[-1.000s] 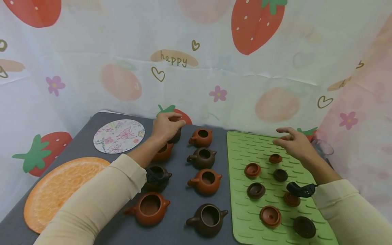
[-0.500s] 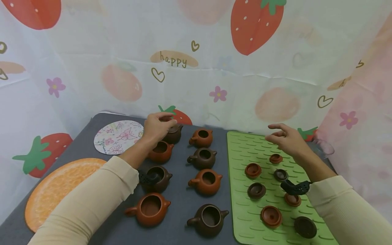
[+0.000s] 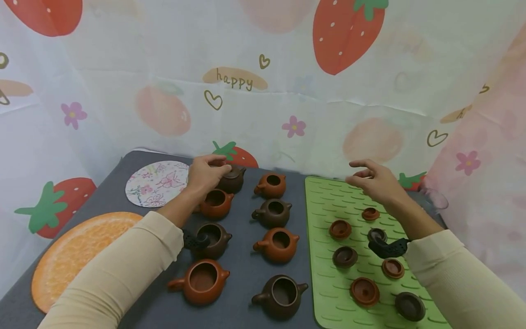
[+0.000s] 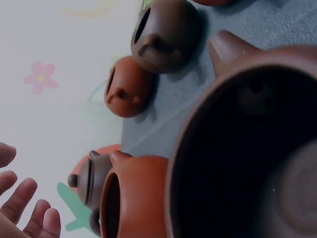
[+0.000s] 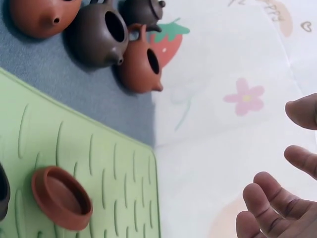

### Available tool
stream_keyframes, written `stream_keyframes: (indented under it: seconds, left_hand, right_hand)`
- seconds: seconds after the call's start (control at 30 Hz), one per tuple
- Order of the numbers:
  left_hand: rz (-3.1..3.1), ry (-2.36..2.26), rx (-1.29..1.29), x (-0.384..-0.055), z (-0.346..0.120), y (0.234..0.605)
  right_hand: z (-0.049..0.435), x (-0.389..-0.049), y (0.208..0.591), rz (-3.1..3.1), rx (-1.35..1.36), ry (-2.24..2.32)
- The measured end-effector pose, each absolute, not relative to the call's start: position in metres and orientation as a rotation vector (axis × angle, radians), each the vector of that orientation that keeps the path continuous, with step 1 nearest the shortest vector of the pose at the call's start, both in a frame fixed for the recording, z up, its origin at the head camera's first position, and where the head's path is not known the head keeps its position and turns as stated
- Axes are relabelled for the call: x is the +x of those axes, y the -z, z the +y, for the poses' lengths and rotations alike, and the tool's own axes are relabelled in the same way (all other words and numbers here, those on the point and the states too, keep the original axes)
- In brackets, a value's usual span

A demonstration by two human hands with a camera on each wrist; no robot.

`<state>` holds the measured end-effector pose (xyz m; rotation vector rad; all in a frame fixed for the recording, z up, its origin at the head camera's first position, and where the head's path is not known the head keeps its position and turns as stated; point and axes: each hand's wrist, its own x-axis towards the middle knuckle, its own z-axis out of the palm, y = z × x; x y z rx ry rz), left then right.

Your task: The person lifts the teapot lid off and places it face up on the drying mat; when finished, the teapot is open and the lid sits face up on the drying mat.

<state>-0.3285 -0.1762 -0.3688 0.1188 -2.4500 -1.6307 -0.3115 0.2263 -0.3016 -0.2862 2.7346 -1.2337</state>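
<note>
My left hand [image 3: 203, 176] hovers with relaxed fingers just left of a dark brown teapot [image 3: 233, 183] in the back row. That teapot wears its lid, whose round knob shows in the left wrist view, where the fingers [image 4: 22, 198] hold nothing. An orange-brown teapot [image 3: 218, 212] without a lid stands in front of it. Above the far part of the green mat [image 3: 322, 196], my right hand [image 3: 376, 183] floats empty, thumb and fingers apart. The nearest lid under it is a small reddish one [image 3: 370, 214], lying upside down in the right wrist view [image 5: 57, 198].
Several lidless brown and reddish teapots [image 3: 279, 249] stand in two columns on the dark cloth [image 3: 242, 274]. More lids [image 3: 365, 292] lie on the mat. At left are an orange-slice mat [image 3: 82, 251] and a round floral mat [image 3: 158, 185]. A printed curtain [image 3: 263, 123] hangs behind.
My left hand has drawn left and slightly down, uncovering the lidded dark teapot. My right hand has shifted left and slightly up over the mat.
</note>
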Motion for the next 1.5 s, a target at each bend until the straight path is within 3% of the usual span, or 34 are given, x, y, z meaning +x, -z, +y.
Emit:
stream_keyframes:
  seconds: [0.83, 1.5]
  left_hand:
    - [-2.524, 1.676, 0.382, -0.341, -0.191, 0.395]
    - [-2.587, 1.749, 0.597, -0.349, -0.197, 0.397]
  right_hand:
    - [0.153, -0.331, 0.296, 2.651, -0.388, 1.316]
    - [0.084, -0.345, 0.314, 2.536, -0.452, 1.444]
